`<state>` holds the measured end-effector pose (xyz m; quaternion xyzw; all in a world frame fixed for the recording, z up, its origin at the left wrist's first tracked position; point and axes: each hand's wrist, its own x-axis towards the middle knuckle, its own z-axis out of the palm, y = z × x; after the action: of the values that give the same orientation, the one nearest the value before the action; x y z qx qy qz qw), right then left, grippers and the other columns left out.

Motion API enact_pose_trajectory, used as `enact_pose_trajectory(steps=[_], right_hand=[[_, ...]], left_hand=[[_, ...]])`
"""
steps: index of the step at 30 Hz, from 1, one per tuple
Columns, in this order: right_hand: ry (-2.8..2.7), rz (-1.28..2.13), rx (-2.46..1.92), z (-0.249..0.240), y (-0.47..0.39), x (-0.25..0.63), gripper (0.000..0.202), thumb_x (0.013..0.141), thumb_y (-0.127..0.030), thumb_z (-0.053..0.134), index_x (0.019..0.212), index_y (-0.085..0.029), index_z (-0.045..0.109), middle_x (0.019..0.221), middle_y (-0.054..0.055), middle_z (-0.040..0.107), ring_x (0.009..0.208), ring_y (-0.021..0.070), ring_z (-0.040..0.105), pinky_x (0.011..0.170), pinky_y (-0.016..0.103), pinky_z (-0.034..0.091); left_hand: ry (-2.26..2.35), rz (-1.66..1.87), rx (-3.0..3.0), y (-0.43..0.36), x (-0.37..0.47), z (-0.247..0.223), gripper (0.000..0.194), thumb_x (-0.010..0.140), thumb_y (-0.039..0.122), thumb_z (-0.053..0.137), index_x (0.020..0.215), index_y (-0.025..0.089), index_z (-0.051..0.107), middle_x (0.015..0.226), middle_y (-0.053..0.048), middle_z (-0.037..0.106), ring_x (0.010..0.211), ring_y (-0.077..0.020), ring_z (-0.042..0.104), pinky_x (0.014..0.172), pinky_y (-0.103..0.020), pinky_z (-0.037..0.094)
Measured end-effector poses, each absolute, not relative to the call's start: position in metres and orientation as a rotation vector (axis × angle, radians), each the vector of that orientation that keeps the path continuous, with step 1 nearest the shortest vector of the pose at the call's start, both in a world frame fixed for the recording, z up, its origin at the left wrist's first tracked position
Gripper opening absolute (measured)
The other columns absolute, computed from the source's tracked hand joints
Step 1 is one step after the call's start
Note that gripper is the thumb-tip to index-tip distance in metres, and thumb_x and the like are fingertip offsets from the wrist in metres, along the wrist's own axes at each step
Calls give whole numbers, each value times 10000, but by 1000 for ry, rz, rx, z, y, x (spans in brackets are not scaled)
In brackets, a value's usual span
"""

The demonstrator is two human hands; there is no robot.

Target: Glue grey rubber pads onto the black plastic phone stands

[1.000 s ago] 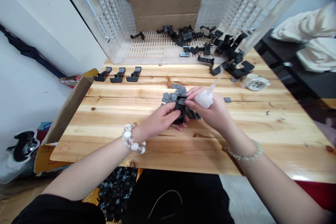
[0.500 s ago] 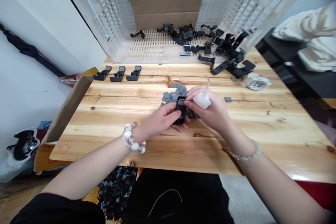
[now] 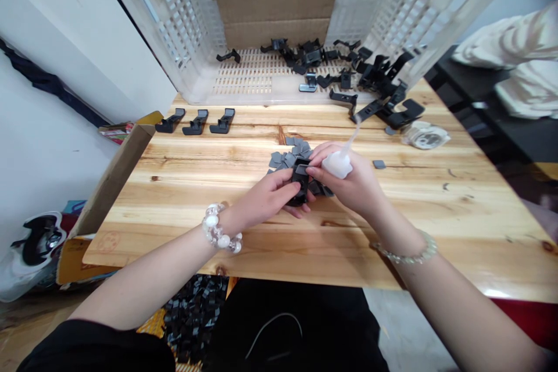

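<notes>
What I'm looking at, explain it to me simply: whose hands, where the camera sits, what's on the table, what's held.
There is no machine here, just one person's bare hands. The camera is worn on that person's head, looking forward and down. The left hand holds a small black part. The right hand holds a whitish bottle with a thin spout, while its fingertips meet the part's far end. On the wooden table lie a heap of gray pieces, a single gray piece to the right, and three black brackets in a row on the left. Behind stands a white crate with more black parts.
</notes>
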<state>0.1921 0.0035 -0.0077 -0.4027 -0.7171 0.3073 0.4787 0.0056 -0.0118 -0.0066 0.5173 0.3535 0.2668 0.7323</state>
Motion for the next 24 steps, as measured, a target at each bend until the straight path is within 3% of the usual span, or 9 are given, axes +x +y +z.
enact_pose_trajectory(steps=[14, 24], right_hand=[[-1927, 433, -963, -9, 1, 189, 95, 807, -128, 631, 779, -193, 569, 822, 29, 610, 832, 171, 572, 777, 324, 454], [-1622, 970, -1233, -12, 2, 188, 211, 732, -258, 700, 838, -214, 523, 766, 0, 589, 667, 149, 531, 588, 293, 450]], left_hand=[[817, 567, 1154, -14, 8, -3, 175, 943, 165, 422, 1037, 114, 561, 969, -103, 679, 733, -120, 675, 663, -273, 601], [804, 580, 1185, -14, 7, -9, 194, 925, 249, 490, 1060, 138, 573, 974, -94, 678, 760, -133, 670, 680, -283, 593]])
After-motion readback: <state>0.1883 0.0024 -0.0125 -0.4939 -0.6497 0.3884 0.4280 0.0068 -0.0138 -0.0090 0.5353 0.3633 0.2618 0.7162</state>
